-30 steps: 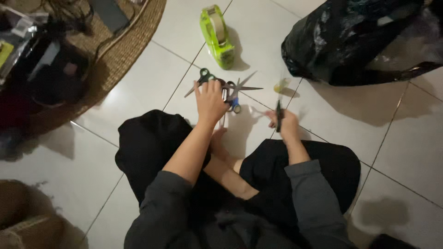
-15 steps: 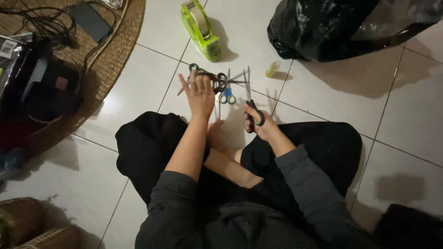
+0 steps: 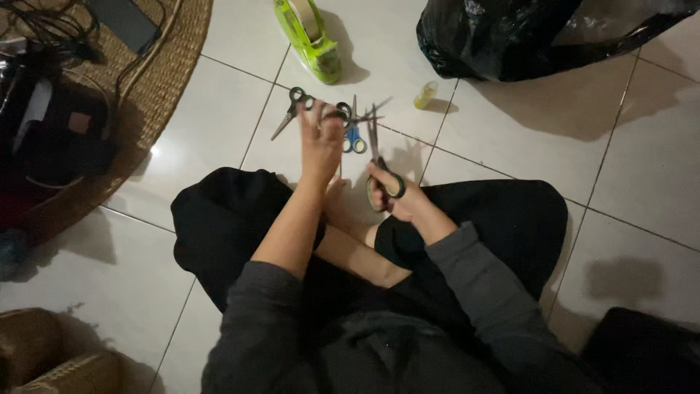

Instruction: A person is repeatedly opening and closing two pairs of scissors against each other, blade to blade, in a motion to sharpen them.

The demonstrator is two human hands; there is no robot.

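I sit cross-legged on a white tiled floor. My left hand (image 3: 321, 142) reaches forward over a small pile of scissors; its fingers rest on a pair with dark handles (image 3: 294, 106). A blue-handled pair (image 3: 354, 138) lies just right of that hand. My right hand (image 3: 394, 195) grips a green-and-black-handled pair of scissors (image 3: 377, 157), blades shut and pointing away from me.
A green tape dispenser (image 3: 310, 33) lies beyond the scissors. A small yellow bottle (image 3: 425, 95) sits to its right, near a black plastic bag (image 3: 539, 36). A woven round mat (image 3: 157, 95) with cables and dark gear is at the left.
My right hand has drawn its scissors back toward my legs and now holds them by the handles. My left hand stays on the pile.
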